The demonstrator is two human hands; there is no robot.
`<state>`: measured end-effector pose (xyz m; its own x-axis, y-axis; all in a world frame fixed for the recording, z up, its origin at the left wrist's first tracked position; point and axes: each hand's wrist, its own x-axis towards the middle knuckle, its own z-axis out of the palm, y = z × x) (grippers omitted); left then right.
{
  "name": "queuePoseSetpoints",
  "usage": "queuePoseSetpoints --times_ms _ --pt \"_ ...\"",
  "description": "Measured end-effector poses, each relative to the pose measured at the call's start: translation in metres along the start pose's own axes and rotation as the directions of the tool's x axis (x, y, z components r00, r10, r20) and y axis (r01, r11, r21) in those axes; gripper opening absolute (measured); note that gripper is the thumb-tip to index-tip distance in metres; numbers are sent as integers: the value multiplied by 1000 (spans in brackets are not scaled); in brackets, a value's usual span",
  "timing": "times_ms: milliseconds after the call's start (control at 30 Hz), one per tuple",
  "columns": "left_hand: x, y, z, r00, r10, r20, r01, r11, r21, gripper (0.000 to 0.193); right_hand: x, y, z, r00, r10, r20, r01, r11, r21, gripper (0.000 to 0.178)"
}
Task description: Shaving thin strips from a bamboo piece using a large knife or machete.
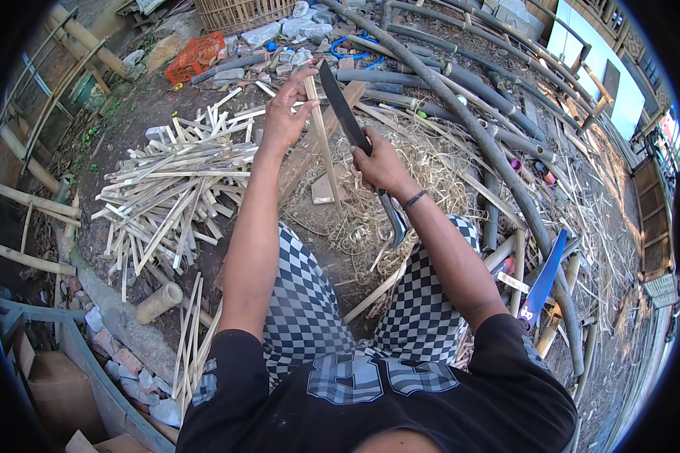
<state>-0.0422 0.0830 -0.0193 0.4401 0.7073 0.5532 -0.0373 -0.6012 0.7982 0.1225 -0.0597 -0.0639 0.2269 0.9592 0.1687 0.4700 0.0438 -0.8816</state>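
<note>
My left hand is closed round the top of a split bamboo strip, which stands nearly upright in front of me. My right hand grips the handle of a machete. Its long dark blade points up and away, just right of the strip, and I cannot tell whether the two touch. The strip's lower end comes down by a small wooden block on the ground. Behind my left forearm a wooden plank lies slantwise.
A heap of cut bamboo strips lies to the left. Curly shavings cover the ground between and beyond my knees. Bamboo poles stretch across the right. A blue handsaw lies at the right, and an orange crate stands far left.
</note>
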Motion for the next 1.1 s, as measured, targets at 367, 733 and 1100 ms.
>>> queuePoseSetpoints --times_ms 367,733,1100 --pt "3 14 -4 982 151 -110 -151 988 8 53 -10 -25 -2 997 66 45 -72 984 160 38" --pt "4 32 2 967 157 -202 -130 981 145 30 -7 -11 -3 996 -67 -60 69 997 27 29" --pt "-3 41 -19 953 267 -145 -245 957 157 21 21 -69 9 967 -246 -65 240 967 -90 22"
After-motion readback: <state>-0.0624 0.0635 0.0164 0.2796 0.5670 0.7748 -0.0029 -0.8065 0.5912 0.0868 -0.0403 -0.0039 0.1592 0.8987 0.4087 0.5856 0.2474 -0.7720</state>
